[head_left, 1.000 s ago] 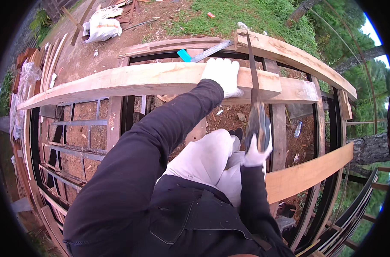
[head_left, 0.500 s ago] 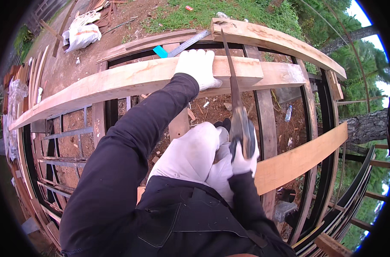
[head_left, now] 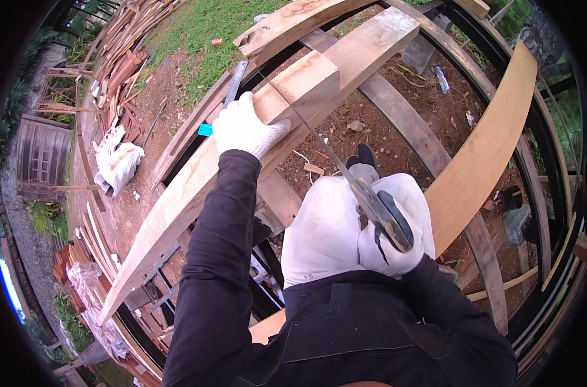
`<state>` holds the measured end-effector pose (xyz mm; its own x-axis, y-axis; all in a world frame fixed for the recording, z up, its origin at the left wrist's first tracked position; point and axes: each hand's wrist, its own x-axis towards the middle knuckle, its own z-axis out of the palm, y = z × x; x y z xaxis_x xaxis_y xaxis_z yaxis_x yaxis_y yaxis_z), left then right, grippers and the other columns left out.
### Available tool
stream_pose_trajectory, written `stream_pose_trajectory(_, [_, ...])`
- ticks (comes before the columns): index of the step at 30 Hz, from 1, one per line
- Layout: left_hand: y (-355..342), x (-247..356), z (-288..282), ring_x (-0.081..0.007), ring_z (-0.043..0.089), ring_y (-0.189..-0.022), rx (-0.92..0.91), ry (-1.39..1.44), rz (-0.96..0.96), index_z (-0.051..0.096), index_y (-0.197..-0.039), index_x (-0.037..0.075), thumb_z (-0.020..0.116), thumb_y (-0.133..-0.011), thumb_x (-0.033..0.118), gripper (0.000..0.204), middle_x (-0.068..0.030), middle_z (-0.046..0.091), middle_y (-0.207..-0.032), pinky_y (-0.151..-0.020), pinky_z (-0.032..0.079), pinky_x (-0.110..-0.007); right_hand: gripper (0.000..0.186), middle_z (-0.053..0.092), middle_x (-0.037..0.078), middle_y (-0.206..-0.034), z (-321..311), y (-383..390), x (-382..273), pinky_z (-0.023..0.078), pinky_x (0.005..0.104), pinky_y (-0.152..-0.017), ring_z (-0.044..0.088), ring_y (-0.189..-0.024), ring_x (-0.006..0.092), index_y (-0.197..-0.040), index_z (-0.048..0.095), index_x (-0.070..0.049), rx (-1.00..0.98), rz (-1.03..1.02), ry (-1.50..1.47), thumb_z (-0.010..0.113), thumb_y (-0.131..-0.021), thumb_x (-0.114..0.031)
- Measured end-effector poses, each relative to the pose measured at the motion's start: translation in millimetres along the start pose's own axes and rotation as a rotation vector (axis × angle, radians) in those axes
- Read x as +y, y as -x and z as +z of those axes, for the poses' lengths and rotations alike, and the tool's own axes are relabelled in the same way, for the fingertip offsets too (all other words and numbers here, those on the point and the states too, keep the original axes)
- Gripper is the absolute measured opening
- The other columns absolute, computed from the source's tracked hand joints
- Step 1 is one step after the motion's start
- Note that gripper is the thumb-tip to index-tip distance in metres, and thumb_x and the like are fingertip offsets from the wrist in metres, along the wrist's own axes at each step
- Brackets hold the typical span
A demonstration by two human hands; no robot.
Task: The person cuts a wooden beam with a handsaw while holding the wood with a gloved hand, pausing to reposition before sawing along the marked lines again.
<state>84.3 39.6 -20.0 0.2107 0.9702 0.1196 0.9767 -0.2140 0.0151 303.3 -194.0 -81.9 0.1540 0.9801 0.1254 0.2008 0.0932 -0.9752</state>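
Observation:
My left hand (head_left: 248, 126), in a white knit glove, grips the top and near side of a long pale timber beam (head_left: 177, 201). Beside it, the thin blade of a handsaw (head_left: 326, 147) lies across the beam, a short way from its squared end. My right hand (head_left: 403, 248), also gloved, is closed round the saw's dark handle, low over my thigh. Under the held beam lies a second pale timber (head_left: 384, 45), its end reaching farther right. Past my left hand rests a try square with a blue-green stock (head_left: 205, 129) and a metal blade (head_left: 235, 84).
Another thick timber (head_left: 293, 24) lies at the far side. A flat tan board (head_left: 493, 148) slants at my right over dark metal framing and weathered planks (head_left: 406, 122). A white sack (head_left: 118, 161), a wood pile (head_left: 122, 71) and a plastic bottle (head_left: 442, 80) lie on the ground.
The view has turned, so the beam now slants up to the right. My right hand has drawn the saw back toward me, the blade still across the beam. My left hand keeps its grip.

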Motion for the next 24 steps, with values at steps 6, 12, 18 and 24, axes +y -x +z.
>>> stream_pose_trajectory(6, [-1, 10, 12, -0.0345, 0.063, -0.120, -0.087, -0.015, -0.008, 0.057, -0.140, 0.005, 0.082, -0.069, 0.065, 0.097, -0.0176, 0.065, -0.131, -0.101, 0.050, -0.046, 0.062, 0.074, 0.020, -0.112, 40, -88, 10, 0.058, 0.0357, -0.087, 0.076, -0.098, 0.0294, -0.143, 0.054, 0.004, 0.077, -0.215, -0.053, 0.074, -0.085, -0.010])
stream_pose_trajectory(12, [4, -11, -1, -0.0339, 0.065, -0.117, -0.078, -0.106, -0.028, 0.056, -0.140, 0.005, 0.081, -0.068, 0.068, 0.098, -0.0182, 0.067, -0.125, -0.101, 0.051, -0.045, 0.069, 0.071, 0.023, -0.124, -42, 67, -39, 0.053, 0.0357, -0.101, 0.073, -0.113, 0.0301, -0.144, 0.053, 0.007, -0.055, -0.119, 0.270, 0.061, -0.076, 0.000])
stream_pose_trajectory(18, [-8, 6, 17, -0.0346, 0.064, -0.117, -0.085, -0.017, -0.021, 0.058, -0.138, 0.007, 0.082, -0.068, 0.064, 0.093, -0.0184, 0.065, -0.127, -0.100, 0.050, -0.045, 0.067, 0.071, 0.023, -0.125, 42, -76, 31, 0.056, 0.0355, -0.094, 0.074, -0.110, 0.0304, -0.145, 0.053, 0.004, 0.061, -0.236, -0.027, 0.074, -0.082, -0.007])
stream_pose_trajectory(24, [-4, 1, 7, -0.0343, 0.062, -0.122, -0.110, -0.022, -0.020, 0.057, -0.139, 0.006, 0.080, -0.070, 0.065, 0.093, -0.0187, 0.065, -0.128, -0.104, 0.048, -0.046, 0.064, 0.071, 0.020, -0.126, 18, -46, 1, 0.057, 0.0343, -0.092, 0.074, -0.107, 0.0264, -0.146, 0.052, 0.003, 0.005, -0.172, 0.053, 0.072, -0.086, -0.006])
